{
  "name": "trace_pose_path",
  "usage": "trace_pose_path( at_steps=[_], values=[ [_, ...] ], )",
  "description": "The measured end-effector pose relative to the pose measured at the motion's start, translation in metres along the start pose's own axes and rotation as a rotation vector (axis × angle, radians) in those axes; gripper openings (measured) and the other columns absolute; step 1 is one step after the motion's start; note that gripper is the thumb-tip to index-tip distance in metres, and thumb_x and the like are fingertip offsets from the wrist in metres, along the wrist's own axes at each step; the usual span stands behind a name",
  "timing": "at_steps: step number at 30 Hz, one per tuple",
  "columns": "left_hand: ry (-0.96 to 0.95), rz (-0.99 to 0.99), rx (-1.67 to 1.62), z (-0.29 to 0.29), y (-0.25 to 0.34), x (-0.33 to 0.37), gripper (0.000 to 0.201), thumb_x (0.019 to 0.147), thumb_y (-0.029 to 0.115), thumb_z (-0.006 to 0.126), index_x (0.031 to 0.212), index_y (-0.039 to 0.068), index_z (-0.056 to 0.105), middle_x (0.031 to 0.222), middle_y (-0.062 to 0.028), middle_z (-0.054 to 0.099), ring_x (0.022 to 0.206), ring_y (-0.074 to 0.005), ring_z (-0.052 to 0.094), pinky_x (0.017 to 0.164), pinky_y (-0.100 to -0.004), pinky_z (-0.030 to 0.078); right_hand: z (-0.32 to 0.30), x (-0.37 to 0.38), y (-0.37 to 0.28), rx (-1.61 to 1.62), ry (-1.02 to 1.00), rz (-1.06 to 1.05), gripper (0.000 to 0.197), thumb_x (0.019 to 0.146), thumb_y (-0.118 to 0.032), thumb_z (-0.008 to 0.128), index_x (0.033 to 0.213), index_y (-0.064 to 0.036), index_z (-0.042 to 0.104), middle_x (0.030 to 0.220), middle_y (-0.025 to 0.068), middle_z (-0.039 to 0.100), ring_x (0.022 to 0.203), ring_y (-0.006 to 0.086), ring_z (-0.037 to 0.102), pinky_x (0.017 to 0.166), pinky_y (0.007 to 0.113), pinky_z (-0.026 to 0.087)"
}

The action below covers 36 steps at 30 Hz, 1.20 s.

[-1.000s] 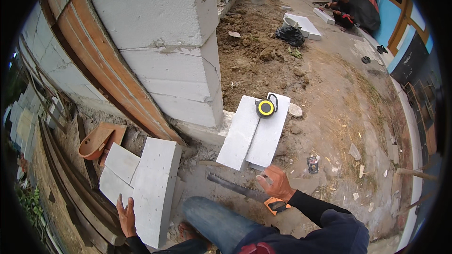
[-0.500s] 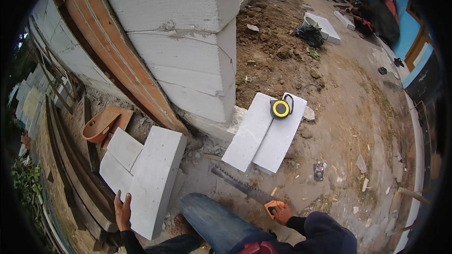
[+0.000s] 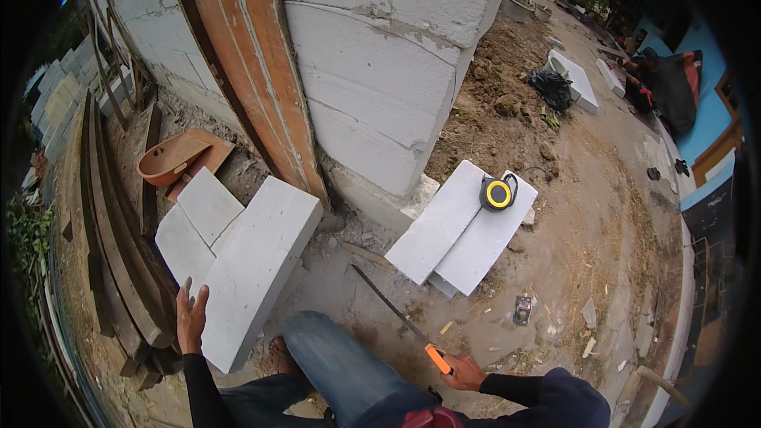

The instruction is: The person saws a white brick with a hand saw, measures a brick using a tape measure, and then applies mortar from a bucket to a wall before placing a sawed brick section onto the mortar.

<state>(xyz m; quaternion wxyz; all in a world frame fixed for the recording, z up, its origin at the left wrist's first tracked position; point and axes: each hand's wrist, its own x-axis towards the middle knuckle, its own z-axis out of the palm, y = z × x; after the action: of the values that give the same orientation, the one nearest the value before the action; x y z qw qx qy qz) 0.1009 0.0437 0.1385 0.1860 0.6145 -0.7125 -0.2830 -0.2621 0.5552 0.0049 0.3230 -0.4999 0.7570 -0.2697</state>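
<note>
While the right hand (image 3: 466, 372), at the lower centre of the frame, curls its grip round the orange handle (image 3: 437, 359) of a handsaw (image 3: 404, 320), the saw slants up and leftward over the bare ground (image 3: 333, 289). The left hand (image 3: 190, 321), at the lower left, has fingers and thumb spread, its grip holding nothing; it sits right beside the lower edge of a large white block (image 3: 265, 261), and whether the two touch I cannot tell. Smaller white slabs (image 3: 208, 206) lie along that block's upper-left side.

Just above the slabs, left of centre, an orange-brown tub (image 3: 162, 162) rests tilted against a flat piece of like colour (image 3: 218, 145); its curved inner wall partly shows, but its contents cannot be made out. Two grey buckets (image 3: 517, 8) stand at the top, right of centre, by the heaped soil (image 3: 483, 115), too small to read inside. Lower and further right, a bulging black plastic bag (image 3: 553, 91) partly hides a pale bucket (image 3: 558, 64), and what either holds is hidden too. A small dark packet (image 3: 522, 309) lies right of centre, its inside out of sight.

Near the middle, a black-and-yellow tape measure (image 3: 498, 193) rests on paired white blocks (image 3: 436, 226). Long dark timbers (image 3: 119, 254) lie at the left.
</note>
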Motion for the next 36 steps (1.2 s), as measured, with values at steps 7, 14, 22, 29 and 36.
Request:
trace_pose_path(
  at_steps=[7,14,22,29,36],
  values=[
    [0.079,0.063,0.032,0.057,0.010,0.034,0.064,0.097,0.044,0.061,0.139,-0.003,0.053,0.138,-0.0293,0.054,0.132,-0.0424,0.049,0.112,-0.0443,0.039,-0.030,-0.007,-0.086,0.183,0.140,0.005,0.022,0.078,-0.009,0.070,0.088,-0.0028,0.052,0.067,0.0153,0.054,0.060,0.0402,0.058,0.055,0.046,0.044],
    [0.242,-0.037,0.112,0.089,-0.058,0.047,0.050,0.096,0.033,0.061,0.133,-0.001,0.059,0.135,-0.0274,0.055,0.133,-0.0450,0.047,0.107,-0.0626,0.038,-0.018,0.095,-0.155,0.452,0.081,-0.014,0.013,0.090,-0.010,0.063,0.086,-0.0027,0.054,0.069,0.0107,0.058,0.058,0.0229,0.058,0.055,0.035,0.043],
    [0.264,0.210,0.298,0.166,0.017,0.009,0.074,0.089,0.048,0.070,0.148,0.009,0.047,0.158,-0.0255,0.032,0.149,-0.0466,0.025,0.110,-0.0771,0.018,-0.041,0.185,-0.148,0.313,0.164,-0.110,0.020,0.094,-0.015,0.060,0.084,-0.0015,0.049,0.064,0.0081,0.051,0.056,0.0176,0.049,0.053,0.033,0.039],
    [0.083,0.303,0.661,0.168,-0.028,-0.025,0.109,0.074,0.069,0.074,0.157,0.012,0.033,0.166,-0.0179,0.020,0.153,-0.0397,0.017,0.114,-0.0753,0.010,-0.029,0.218,-0.165,0.359,0.206,-0.122,0.021,0.099,-0.019,0.056,0.085,-0.0048,0.050,0.063,-0.0010,0.048,0.053,0.0071,0.045,0.048,0.026,0.034],
    [0.094,0.440,0.684,0.165,-0.050,-0.010,0.095,0.074,0.068,0.072,0.154,0.026,0.041,0.159,-0.0039,0.040,0.149,-0.0352,0.030,0.117,-0.0743,0.011,-0.028,0.212,-0.169,0.439,0.144,-0.019,0.018,0.096,-0.016,0.060,0.088,-0.0001,0.055,0.066,0.0041,0.049,0.060,0.0120,0.044,0.054,0.031,0.037]
  ],
)
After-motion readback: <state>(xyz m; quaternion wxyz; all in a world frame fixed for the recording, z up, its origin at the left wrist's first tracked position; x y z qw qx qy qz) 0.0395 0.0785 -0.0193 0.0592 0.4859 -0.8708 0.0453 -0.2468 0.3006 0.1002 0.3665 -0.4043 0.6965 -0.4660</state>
